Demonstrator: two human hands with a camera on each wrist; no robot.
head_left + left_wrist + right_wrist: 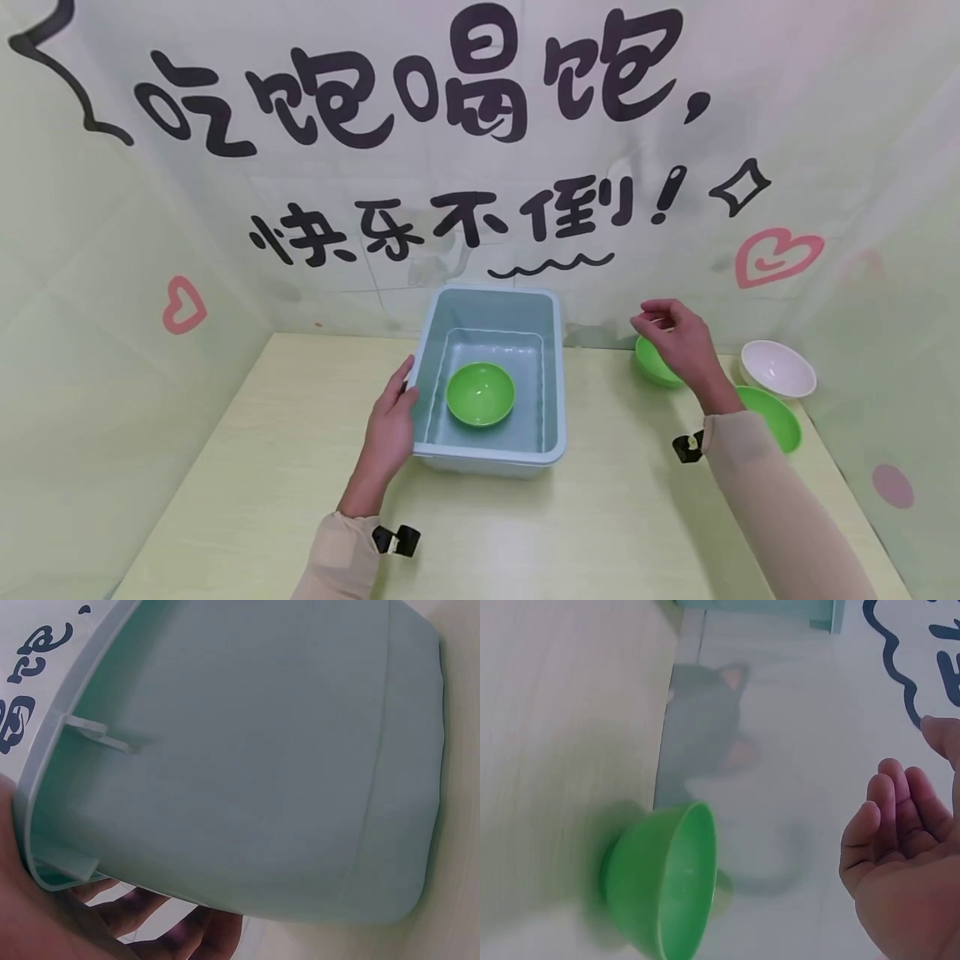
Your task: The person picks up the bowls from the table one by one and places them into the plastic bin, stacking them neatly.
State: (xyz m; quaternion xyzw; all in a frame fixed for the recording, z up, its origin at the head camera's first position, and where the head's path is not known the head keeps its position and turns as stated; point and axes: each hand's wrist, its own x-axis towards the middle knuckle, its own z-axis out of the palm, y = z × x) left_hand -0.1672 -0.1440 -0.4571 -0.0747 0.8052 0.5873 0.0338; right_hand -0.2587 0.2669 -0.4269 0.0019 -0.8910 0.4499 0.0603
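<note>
Basin [487, 457] and desk [247, 467] meet squarely mid-scene, the pale-blue tub standing with its short side near the person. Inside it, a green bowl [480, 394] sits mouth up on the floor, set towards the near half.

The left grip [392, 417] holds the basin's left edge, thumb by the rim and fingers against the outer wall, presumably to steady it; the left wrist view hides much of this contact, so how firmly it is pinched I cannot tell.

The right grip [681, 337] hangs above a second green bowl [654, 364] at the far right, touching nothing. Its fingers are loosely curled, thumb well apart from them, with nothing between (a half-cupped shape that would suit a rim).

Near that bowl, a white bowl [776, 368] stands farther right, and a green dish [776, 421] lies partly under the right sleeve [772, 492]. Grouped on that side, these pieces seem placed within the right arm's easy reach, apart from the basin.
</note>
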